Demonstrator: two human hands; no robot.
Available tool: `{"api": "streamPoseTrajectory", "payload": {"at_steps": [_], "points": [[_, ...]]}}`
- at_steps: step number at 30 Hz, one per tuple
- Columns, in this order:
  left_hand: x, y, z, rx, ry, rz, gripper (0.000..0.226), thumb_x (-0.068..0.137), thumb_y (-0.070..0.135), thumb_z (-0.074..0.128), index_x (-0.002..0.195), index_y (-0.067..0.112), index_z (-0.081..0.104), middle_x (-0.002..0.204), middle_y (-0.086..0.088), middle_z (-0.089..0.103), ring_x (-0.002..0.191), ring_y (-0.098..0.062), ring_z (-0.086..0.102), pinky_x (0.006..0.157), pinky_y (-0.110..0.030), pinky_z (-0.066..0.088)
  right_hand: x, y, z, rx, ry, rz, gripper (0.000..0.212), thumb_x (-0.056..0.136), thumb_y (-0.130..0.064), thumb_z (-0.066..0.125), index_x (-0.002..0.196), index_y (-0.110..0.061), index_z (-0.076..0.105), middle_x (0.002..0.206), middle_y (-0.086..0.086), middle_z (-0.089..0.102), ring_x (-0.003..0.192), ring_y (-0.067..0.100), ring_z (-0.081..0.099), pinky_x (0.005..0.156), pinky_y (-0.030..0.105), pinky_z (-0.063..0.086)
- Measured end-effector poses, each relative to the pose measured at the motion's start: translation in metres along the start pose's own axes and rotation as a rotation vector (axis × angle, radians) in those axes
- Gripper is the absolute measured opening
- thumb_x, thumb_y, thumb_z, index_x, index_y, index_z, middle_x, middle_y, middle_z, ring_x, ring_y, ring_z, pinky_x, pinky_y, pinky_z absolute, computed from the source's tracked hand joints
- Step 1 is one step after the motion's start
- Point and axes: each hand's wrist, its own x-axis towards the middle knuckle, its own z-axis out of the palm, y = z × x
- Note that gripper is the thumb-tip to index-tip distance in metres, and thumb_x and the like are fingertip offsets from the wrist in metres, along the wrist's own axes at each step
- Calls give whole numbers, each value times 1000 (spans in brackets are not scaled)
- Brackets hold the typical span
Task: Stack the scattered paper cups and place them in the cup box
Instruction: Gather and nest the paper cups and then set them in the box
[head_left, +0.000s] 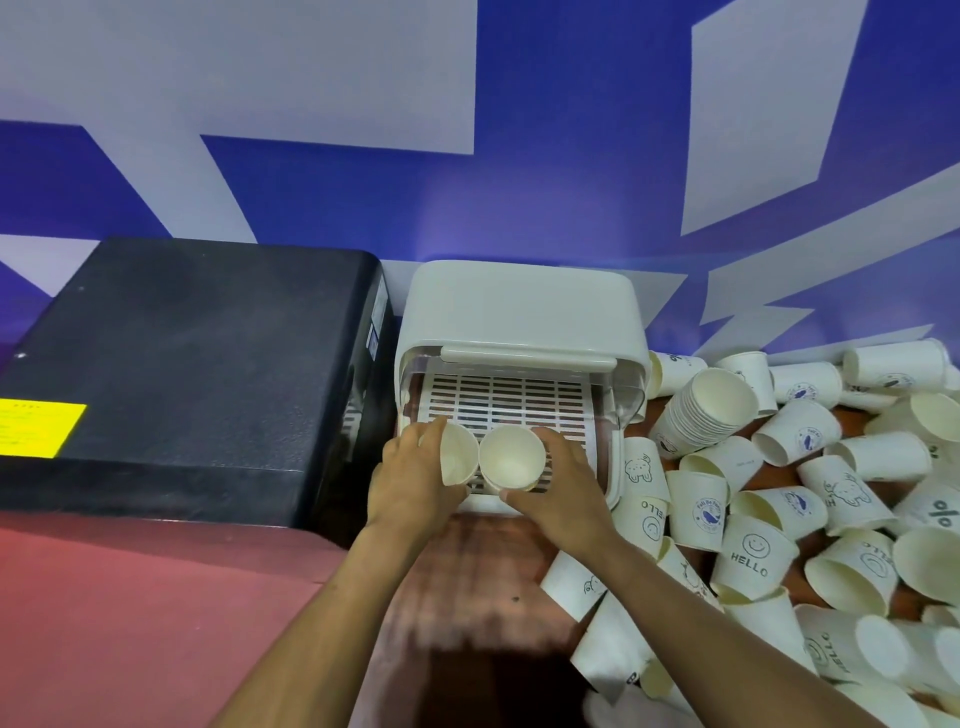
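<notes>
Landmark for this report: the cup box (519, 322), a white plastic housing with its front flap raised and a slotted white tray (509, 400) exposed inside. It stands on the table (130, 597), against the blue-and-white wall (571, 182).

Your left hand (410, 488) is at the front left of the cup box opening. Its fingers are curled around a paper cup (457, 454) held on its side, mouth turned toward the right.

Your right hand (563, 493) is at the front right of the opening. Its fingers and thumb wrap a second paper cup (511, 460), mouth facing up toward the camera. The rims of the two cups touch or nearly touch; I cannot tell which. Both cups sit over the front edge of the slotted tray, just in front of the box mouth.

Right of the cup box, scattered cups (779, 519) lie in a heap on the table, most tipped on their sides, some printed with "HELLO" and a smiley face. Among them, just beside the box's right wall, a nested stack of cups (701, 415) leans with its mouth up and to the right.

Left of the cup box, touching or just beside its wall, stands a black machine (182, 364) with a yellow label (39, 428) on its top.
</notes>
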Motion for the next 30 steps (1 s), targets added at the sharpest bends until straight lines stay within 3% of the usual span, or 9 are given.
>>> {"api": "streamPoseTrajectory", "payload": {"at_steps": [8,11,15,19,22,24,30], "points": [[-4,-6,-2,-33,-58,66,91,80,41,68,150,30,11,158,-1,15,143,-27,12,111,-48,31,-4,3,-13,-159,-119,43,93,75,-42,73,149,-24,20,150,3,28,137,22,29,111,36,30],[-23,-5,-7,-127,73,176,78,82,36,67,147,28,25,154,0,27,141,-24,19,111,-45,31,-15,-3,-31,-135,-49,-36,84,76,-37,74,145,-23,29,144,2,35,132,19,37,108,35,34],[-63,-5,-11,-238,165,322,60,84,26,66,139,25,41,141,9,42,131,-16,33,109,-27,30,-49,5,-68,-102,-32,-90,60,81,-27,72,134,-26,44,128,-4,47,112,11,47,95,26,41],[-96,-3,0,-293,65,324,52,86,28,63,135,27,46,135,9,48,127,-14,43,105,-32,38,-91,27,-89,-128,-11,31,43,83,-23,69,123,-24,54,114,-4,54,97,13,54,80,20,40],[-110,8,12,-311,-38,353,47,88,24,62,133,22,49,131,3,52,125,-14,45,97,-14,30,-117,44,-87,-139,0,110,33,83,-24,68,114,-25,59,108,-3,61,92,13,58,82,27,48],[-114,20,19,-305,-81,391,44,87,21,63,130,18,51,130,0,55,122,-16,48,89,-10,28,-129,54,-80,-181,-3,116,28,83,-26,67,111,-26,60,105,-2,63,89,13,59,83,32,50],[-107,53,45,-95,-209,415,52,87,31,57,137,28,44,133,0,48,124,-20,44,96,-29,37,-142,67,-69,-318,-34,89,30,87,-28,60,116,-21,60,109,-3,62,96,11,55,81,27,44]]}}
